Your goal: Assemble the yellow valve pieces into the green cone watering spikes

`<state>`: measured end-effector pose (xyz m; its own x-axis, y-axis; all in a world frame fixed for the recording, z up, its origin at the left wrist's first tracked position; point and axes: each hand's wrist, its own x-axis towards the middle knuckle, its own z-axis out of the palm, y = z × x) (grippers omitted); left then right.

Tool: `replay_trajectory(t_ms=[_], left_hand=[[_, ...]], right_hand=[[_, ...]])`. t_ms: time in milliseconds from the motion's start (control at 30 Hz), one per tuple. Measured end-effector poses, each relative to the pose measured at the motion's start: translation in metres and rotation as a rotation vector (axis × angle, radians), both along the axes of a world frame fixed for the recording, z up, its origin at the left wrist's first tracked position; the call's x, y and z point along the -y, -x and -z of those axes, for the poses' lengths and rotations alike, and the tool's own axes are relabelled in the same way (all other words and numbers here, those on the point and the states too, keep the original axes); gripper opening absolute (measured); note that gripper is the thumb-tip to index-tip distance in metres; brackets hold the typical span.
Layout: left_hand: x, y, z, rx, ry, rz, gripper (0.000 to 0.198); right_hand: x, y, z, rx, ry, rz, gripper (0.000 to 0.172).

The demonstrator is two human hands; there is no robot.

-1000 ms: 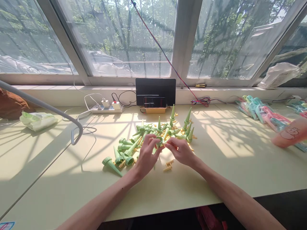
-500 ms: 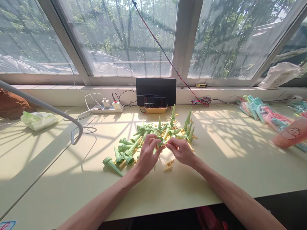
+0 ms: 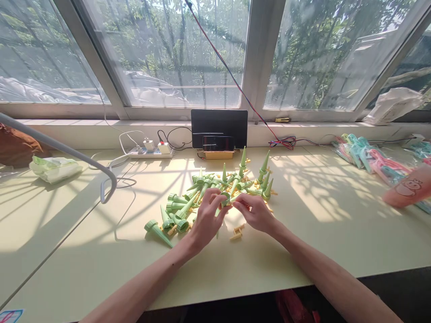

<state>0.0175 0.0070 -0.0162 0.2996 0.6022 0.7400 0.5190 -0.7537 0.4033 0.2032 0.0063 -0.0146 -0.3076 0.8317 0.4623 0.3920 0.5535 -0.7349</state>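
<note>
My left hand is closed around a green plastic watering spike, its open ribbed cap end turned up towards me. Against the side of that spike, my right hand pinches a small yellow peg, mostly hidden by the fingertips. Just below the hands lie several loose yellow pegs. Around and behind them spreads a pile of green watering spikes, some lying on their sides. Several assembled spikes stand point up at the right of the pile, with yellow pegs sticking out sideways.
A tablet and a phone on a small stand lean by the window. A power strip and a tissue pack lie left; a grey curved metal arm crosses there. Bagged colourful items and a pink cup are right.
</note>
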Motion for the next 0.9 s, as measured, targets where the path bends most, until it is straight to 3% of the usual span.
replay_trajectory(t_ms=[600,900], left_hand=[[-0.0001,0.0002,-0.0008,-0.007,-0.004,0.007,0.009],[0.0018,-0.0017,-0.0047,0.004,0.014,0.004,0.024]], right_hand=[[-0.0005,-0.0007,0.0011,-0.008,0.016,-0.008,0.024],[-0.0004,0.0004,-0.0018,-0.026,0.063,-0.019,0.025]])
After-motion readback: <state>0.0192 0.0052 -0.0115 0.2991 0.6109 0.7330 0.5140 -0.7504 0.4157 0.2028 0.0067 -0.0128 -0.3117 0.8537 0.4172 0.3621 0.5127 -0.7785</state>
